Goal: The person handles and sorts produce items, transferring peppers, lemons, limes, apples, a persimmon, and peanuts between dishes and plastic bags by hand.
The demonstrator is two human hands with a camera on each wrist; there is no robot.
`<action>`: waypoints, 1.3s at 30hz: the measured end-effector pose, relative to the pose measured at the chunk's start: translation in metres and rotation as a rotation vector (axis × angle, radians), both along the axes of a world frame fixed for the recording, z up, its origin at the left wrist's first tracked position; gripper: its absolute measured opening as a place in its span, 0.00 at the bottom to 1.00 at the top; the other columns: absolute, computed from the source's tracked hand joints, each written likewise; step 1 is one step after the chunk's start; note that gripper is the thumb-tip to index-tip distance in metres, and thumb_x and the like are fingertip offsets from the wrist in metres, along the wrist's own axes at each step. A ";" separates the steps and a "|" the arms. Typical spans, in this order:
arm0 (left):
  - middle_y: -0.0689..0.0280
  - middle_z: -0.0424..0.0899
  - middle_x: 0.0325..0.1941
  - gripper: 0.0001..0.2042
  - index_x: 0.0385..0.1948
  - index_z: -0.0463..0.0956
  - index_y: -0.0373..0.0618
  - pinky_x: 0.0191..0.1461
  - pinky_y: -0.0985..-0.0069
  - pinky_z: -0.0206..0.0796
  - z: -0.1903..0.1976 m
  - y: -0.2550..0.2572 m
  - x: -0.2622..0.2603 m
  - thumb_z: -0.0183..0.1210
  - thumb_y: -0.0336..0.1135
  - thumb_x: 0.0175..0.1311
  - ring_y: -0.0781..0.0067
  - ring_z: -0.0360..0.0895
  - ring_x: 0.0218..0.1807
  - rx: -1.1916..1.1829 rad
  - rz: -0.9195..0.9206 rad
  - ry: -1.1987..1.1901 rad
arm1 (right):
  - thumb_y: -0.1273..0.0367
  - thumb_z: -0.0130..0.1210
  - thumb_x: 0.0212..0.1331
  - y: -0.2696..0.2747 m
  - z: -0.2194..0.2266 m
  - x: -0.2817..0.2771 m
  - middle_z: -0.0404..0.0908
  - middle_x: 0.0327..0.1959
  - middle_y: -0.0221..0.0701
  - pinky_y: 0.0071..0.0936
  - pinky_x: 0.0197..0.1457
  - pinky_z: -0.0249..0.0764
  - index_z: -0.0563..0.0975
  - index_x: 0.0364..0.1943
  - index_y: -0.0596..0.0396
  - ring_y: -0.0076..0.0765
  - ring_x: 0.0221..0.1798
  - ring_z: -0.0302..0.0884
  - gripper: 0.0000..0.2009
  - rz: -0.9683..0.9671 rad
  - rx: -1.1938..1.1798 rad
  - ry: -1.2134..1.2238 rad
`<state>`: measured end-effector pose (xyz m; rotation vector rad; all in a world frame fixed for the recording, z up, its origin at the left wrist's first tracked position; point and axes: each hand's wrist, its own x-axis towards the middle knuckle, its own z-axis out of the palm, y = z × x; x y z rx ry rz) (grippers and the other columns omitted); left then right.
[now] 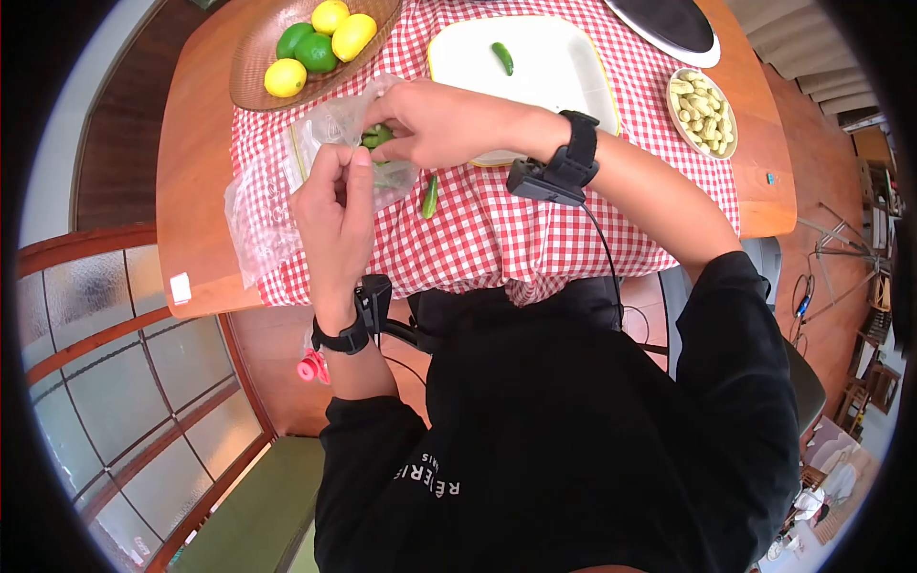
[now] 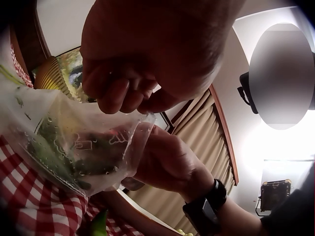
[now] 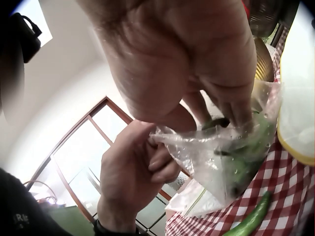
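A clear plastic bag (image 1: 330, 119) with green chili peppers (image 3: 248, 157) inside hangs over the checked cloth. My left hand (image 1: 336, 205) pinches the bag's near rim between thumb and fingers. From the other side, my right hand (image 1: 435, 124) reaches into the mouth of the bag, fingers bent down around a green chili pepper (image 3: 215, 123). Its fingertips are partly hidden by the plastic. One loose green chili (image 1: 430, 197) lies on the cloth just beside the bag. Another chili (image 1: 502, 58) lies in the white yellow-rimmed tray (image 1: 564, 81).
A woven basket (image 1: 250, 67) of lemons and green citrus fruits stands at the back left. To the right is a bowl (image 1: 731, 143) of pale green pieces, below a dark, white-rimmed plate (image 1: 669, 29). The red checked cloth (image 1: 478, 239) hangs over the table's front edge.
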<state>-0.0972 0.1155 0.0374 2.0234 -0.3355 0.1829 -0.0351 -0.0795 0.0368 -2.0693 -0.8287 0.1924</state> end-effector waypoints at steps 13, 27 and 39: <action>0.78 0.69 0.27 0.09 0.34 0.75 0.41 0.32 0.84 0.51 -0.008 0.017 -0.005 0.57 0.31 0.79 0.89 0.60 0.30 -0.073 0.054 0.003 | 0.80 0.62 0.56 -0.034 0.025 -0.026 0.86 0.32 0.43 0.39 0.39 0.81 0.85 0.39 0.63 0.48 0.37 0.88 0.07 0.196 -0.196 -0.236; 0.74 0.67 0.22 0.10 0.32 0.71 0.38 0.27 0.81 0.50 -0.020 0.009 -0.009 0.58 0.29 0.77 0.88 0.59 0.26 -0.076 0.021 -0.013 | 0.76 0.64 0.51 -0.056 0.040 -0.060 0.86 0.35 0.40 0.43 0.40 0.82 0.82 0.39 0.58 0.51 0.37 0.87 0.10 0.044 -0.413 -0.361; 0.74 0.71 0.20 0.09 0.32 0.75 0.39 0.25 0.82 0.52 -0.022 -0.018 -0.004 0.62 0.29 0.75 0.90 0.61 0.23 -0.091 -0.059 0.024 | 0.76 0.67 0.55 -0.121 0.013 -0.035 0.90 0.36 0.43 0.40 0.45 0.82 0.87 0.45 0.59 0.49 0.40 0.89 0.13 -0.120 -0.667 -0.093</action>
